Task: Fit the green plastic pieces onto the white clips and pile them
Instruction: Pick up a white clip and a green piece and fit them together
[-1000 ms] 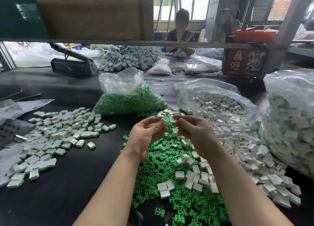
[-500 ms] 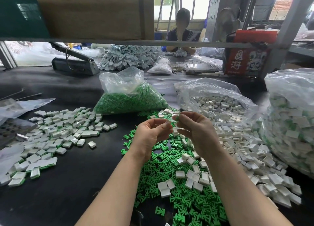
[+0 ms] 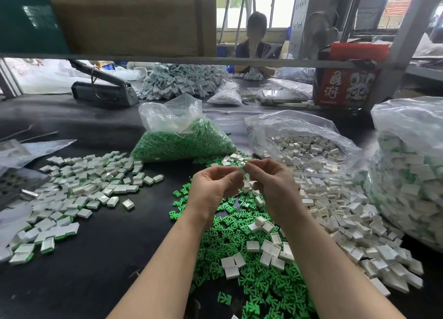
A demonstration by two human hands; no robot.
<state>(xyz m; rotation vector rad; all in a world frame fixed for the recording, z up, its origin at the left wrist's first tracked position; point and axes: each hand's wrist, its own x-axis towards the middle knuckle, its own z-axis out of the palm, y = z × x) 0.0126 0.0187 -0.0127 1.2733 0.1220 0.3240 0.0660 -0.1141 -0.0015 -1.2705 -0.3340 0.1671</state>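
Head view: left hand (image 3: 213,186) and right hand (image 3: 275,186) meet fingertip to fingertip above the worktop (image 3: 96,258).
Grip: both pinch one small piece between them; a hint of green shows, its white clip mostly hidden.
Supply: loose green pieces (image 3: 251,282) and white clips (image 3: 335,218) lie below.
Pile: finished clips (image 3: 79,191) lie at left.
Risk: a skewed press could pop the piece loose into the scatter.

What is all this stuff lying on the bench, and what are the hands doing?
loose green pieces: many, green, spread on the table under the hands
loose white clips: many, white, heap to the right
assembled clips: many, white with green edges, pile on the left
bag of green pieces: one, clear plastic, centre back
bag of white clips: one, clear, open, right of it
big bag: one, clear, far right, holds white and green parts
red box: one, back right
second person: one, far side
left hand: pinching a small piece at the fingertips
right hand: pinching there too
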